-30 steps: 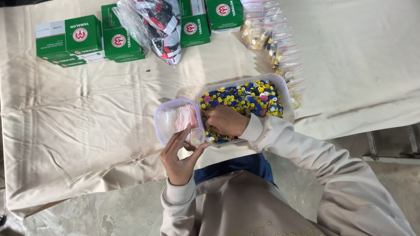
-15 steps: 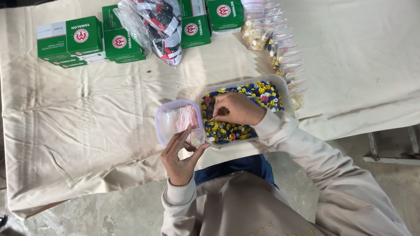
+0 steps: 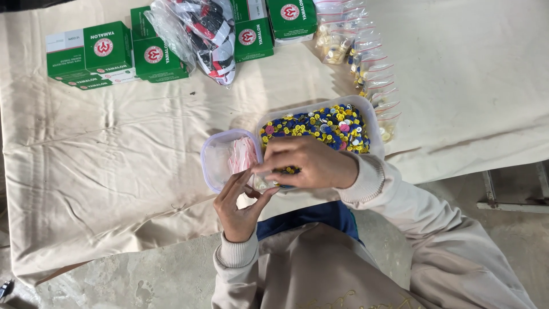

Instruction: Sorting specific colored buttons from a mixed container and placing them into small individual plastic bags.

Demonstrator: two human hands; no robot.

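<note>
- While the right hand (image 3: 311, 165) reaches across the near edge of the bead tub (image 3: 366, 114), its fingers (image 3: 269, 167) are drawn together in a pinch at about 9 o'clock from the palm; something small sits between thumb and forefinger, too small to tell what kind.
- Left hand (image 3: 240, 206): palm turned up, fingers (image 3: 233, 186) loosely curled and partly open, tips pointing to 12 o'clock, holding a small clear bag (image 3: 264, 182) at its mouth; the bag's contents cannot be told.
- Key relation: the right pinch lies just at 1 o'clock from the left fingertips, almost touching; the bag mouth sits between the two hands, directly below the pinch.
- Bead tub: clear rectangular container, long axis running roughly 8 to 2 o'clock, filled with small blue, yellow, white and pink pieces; it lies at 1 o'clock from the right hand, whose wrist covers the near rim.
- Small tub (image 3: 213, 150): clear, rounded corners, holding flat clear bags with pink edges; touching the bead tub's left end, at 11 o'clock from the left hand. The left hand is the nearer one.
- Filled bags (image 3: 366, 63): a row of small clear bags running from 12 o'clock down to the bead tub's right side.
- Green boxes (image 3: 106, 48): several, at 10 to 12 o'clock along the far edge, well apart from both hands.
- Plastic bundle (image 3: 200, 28): clear wrap with red, white and black contents, among the boxes.
- Table (image 3: 103, 149): covered in a creased cream cloth.
</note>
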